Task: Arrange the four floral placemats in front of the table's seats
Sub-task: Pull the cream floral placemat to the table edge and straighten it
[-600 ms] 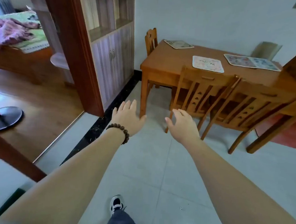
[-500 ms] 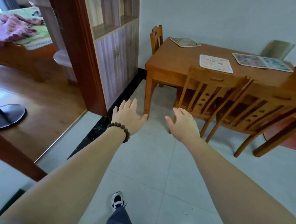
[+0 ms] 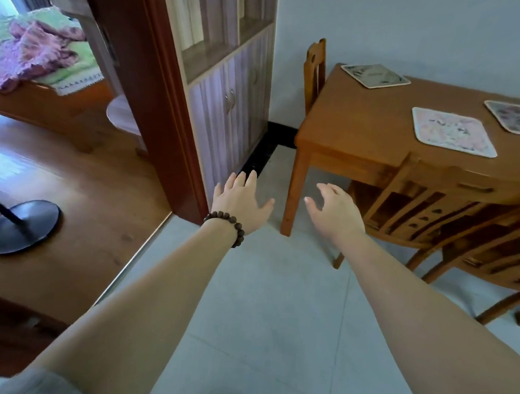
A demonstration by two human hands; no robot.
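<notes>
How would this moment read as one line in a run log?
left hand: open, empty | right hand: open, empty | placemats: three visible on table, untouched | stage: approaching table

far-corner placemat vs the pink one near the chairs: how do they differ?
The far-corner placemat is cream with dark markings; the pink placemat is pale pink with small scattered motifs. The far-corner placemat lies at the table's back corner, the pink placemat by the front edge behind a chair back. Both lie flat, untouched.
</notes>
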